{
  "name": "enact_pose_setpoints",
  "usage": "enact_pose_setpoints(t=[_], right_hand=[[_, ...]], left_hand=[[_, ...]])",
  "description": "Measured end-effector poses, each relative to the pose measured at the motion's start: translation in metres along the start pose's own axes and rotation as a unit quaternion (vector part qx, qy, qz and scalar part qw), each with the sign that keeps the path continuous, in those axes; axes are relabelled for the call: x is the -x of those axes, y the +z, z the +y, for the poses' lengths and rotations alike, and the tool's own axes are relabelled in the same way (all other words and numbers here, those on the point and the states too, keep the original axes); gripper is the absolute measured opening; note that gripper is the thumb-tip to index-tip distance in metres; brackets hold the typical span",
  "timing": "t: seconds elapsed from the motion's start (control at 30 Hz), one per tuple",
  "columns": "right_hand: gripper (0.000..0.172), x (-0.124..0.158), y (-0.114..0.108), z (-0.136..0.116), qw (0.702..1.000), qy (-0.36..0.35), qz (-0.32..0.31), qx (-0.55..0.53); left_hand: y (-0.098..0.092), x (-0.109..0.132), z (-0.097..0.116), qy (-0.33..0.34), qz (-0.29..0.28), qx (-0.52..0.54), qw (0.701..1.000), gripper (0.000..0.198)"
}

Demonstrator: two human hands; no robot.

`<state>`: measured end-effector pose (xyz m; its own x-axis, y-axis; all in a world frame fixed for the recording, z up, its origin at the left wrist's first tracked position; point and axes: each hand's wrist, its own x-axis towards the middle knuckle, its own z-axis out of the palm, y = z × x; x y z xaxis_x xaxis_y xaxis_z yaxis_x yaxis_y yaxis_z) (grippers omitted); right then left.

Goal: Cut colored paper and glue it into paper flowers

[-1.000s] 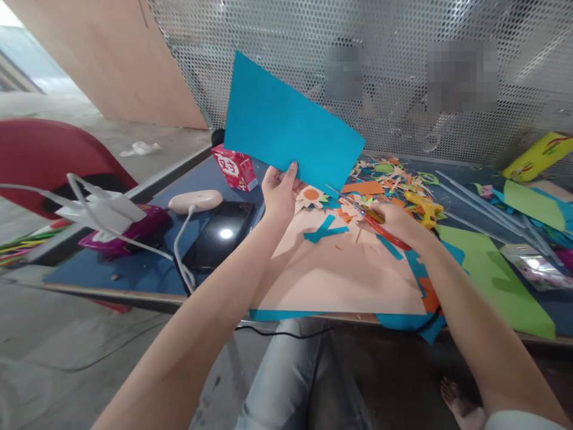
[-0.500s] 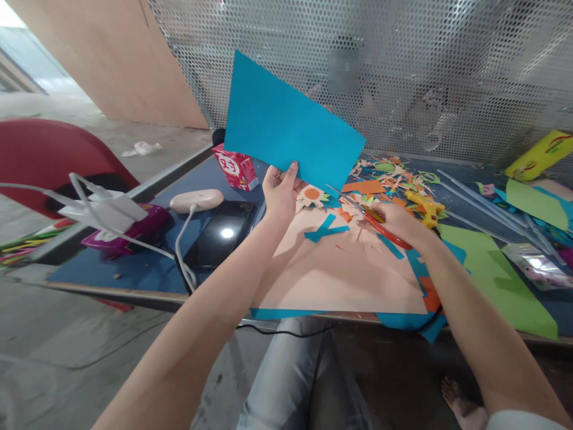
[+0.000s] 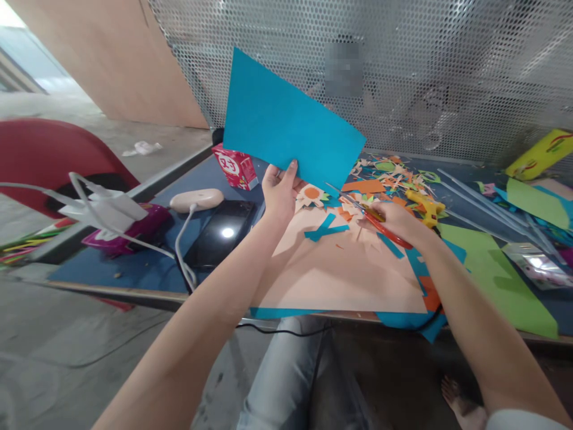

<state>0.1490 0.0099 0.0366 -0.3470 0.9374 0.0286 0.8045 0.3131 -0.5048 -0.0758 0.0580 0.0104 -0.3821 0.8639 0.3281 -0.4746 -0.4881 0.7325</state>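
My left hand (image 3: 282, 188) pinches the lower edge of a blue sheet of paper (image 3: 290, 122), thumb in front, and holds it tilted above the table. Red-handled scissors (image 3: 387, 230) are in my right hand (image 3: 394, 221), their blades pointing left at the sheet's lower right corner. Whether the blades touch the paper I cannot tell. Below lies a large peach sheet (image 3: 331, 275) with blue strips (image 3: 326, 229) on it. A paper flower with an orange centre (image 3: 312, 193) rests just right of my left hand.
A yellow glue gun (image 3: 425, 209) and a heap of paper scraps (image 3: 387, 167) lie beyond my right hand. Green paper (image 3: 496, 280) is at the right. On the left are a phone (image 3: 221, 234), a red box (image 3: 235, 167), and a white charger with cables (image 3: 107, 212). Perforated metal (image 3: 277, 36) backs the table.
Almost nothing differs. The blue sheet's upper left corner has shifted very slightly up and left; both hands keep their holds.
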Motion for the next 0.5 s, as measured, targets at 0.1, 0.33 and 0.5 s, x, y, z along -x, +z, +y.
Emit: enact_pose_setpoints(t=[0.1,0.33,0.5], right_hand=[[0.039,0.0003,-0.0002,-0.0007,1.0,0.007,-0.005,0.001],[0.04,-0.0002,0.0005,0.0002,1.0,-0.002,-0.001,0.002],[0.041,-0.0011,0.0011,0.0016,1.0,-0.006,-0.003,0.021]], left_hand=[[-0.0009,-0.0003,-0.001,0.001,0.001,-0.007,1.0,0.037],[-0.0008,0.0001,0.0003,-0.002,-0.004,0.001,1.0,0.036],[0.0006,0.0005,0.001,-0.004,0.004,-0.007,1.0,0.039]])
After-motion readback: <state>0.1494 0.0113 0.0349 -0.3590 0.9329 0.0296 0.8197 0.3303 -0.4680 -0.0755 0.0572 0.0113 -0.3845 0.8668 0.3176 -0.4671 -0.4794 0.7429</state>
